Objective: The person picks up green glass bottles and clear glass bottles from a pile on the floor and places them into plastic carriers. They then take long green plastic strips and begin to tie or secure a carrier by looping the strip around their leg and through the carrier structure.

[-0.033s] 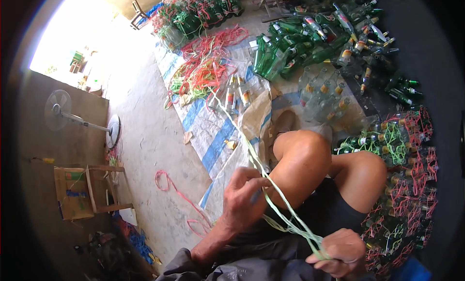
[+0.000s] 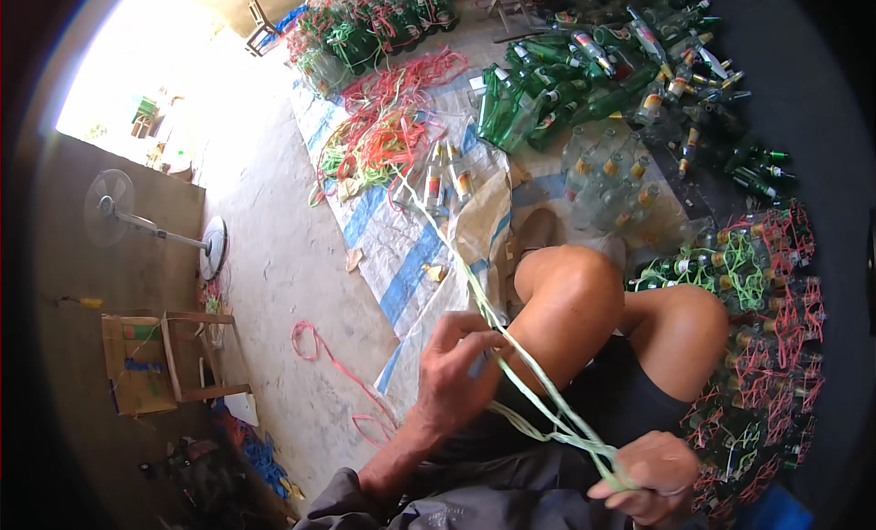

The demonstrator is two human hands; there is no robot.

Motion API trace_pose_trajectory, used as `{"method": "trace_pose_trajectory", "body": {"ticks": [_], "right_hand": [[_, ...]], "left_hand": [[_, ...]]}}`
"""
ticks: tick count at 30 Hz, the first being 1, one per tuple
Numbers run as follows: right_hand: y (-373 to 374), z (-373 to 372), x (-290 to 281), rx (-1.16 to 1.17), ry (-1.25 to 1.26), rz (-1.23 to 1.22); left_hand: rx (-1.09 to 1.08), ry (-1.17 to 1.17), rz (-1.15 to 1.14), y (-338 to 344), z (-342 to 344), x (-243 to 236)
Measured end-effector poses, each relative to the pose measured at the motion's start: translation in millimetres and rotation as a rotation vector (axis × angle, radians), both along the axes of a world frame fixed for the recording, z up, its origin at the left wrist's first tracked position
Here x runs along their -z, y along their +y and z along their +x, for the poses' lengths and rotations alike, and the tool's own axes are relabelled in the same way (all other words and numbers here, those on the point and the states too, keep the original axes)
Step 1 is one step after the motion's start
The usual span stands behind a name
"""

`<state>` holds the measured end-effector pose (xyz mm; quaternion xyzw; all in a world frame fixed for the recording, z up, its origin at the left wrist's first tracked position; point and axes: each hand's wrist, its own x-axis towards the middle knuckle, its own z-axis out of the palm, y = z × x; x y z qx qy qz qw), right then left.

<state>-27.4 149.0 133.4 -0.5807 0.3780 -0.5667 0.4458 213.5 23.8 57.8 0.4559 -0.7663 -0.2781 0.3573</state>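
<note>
Pale green plastic cord (image 2: 538, 379) stretches in several strands from the tangled pile on the sheet down across my lap. My right hand (image 2: 650, 475) is closed round the gathered strands at their lower right end. Curled at the thumb and forefinger, my left hand (image 2: 456, 361) pinches the cord beside my bent knee; its fingertips are partly hidden. The red and green cord pile (image 2: 388, 133) lies beyond, next to a few clear glass bottles (image 2: 436, 176).
Loose green bottles (image 2: 547, 92) lie heaped at the far right. Clear bottles (image 2: 611, 178) stand beyond my knees. Cord-wrapped bottles (image 2: 776, 338) line the right side. A striped sheet (image 2: 401, 265) covers part of the floor. A fan (image 2: 114, 201) and a wooden stool (image 2: 203, 393) are at the left.
My right hand has shifted slightly to the right with the cord, and the strands between my hands have moved with it. My left hand stays almost in place.
</note>
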Motion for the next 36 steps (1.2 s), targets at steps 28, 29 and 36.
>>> {"method": "trace_pose_trajectory", "body": {"ticks": [28, 29, 36], "right_hand": [[71, -87, -13, 0.354, -0.044, -0.128], [72, -91, -11, 0.413, -0.033, -0.174], [127, -134, -2, 0.524, -0.336, -0.131]], "left_hand": [[0.100, -0.041, 0.028, -51, 46, 72], [0.171, -0.146, -0.035, -53, 49, 70], [0.134, -0.053, -0.041, -57, 57, 87]]}}
